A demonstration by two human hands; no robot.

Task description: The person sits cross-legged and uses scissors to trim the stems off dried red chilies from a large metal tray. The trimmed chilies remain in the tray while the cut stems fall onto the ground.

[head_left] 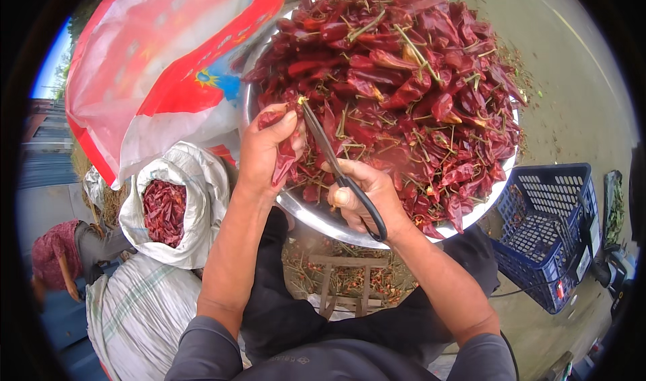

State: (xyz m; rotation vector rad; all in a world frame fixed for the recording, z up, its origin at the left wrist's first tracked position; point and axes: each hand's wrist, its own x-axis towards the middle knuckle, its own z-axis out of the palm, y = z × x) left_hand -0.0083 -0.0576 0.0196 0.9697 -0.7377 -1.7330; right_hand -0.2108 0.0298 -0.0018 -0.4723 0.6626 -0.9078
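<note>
My left hand (267,146) holds dried red chili peppers (285,160) over the left edge of a wide metal basin (323,230), which is heaped high with dried red chilies (393,88), many with stems. In my right hand (371,196) is a pair of black-handled scissors (328,149), its blades pointing up and left. The blade tips meet a pale stem end (302,100) just above my left fingers. The blades look closed or nearly so.
White woven sacks stand at left, one open sack (176,171) showing chilies. A red and white plastic sheet (176,73) hangs upper left. A blue plastic crate (545,239) is at right, a wooden stool (348,262) below the basin. Another person (58,255) bends at far left.
</note>
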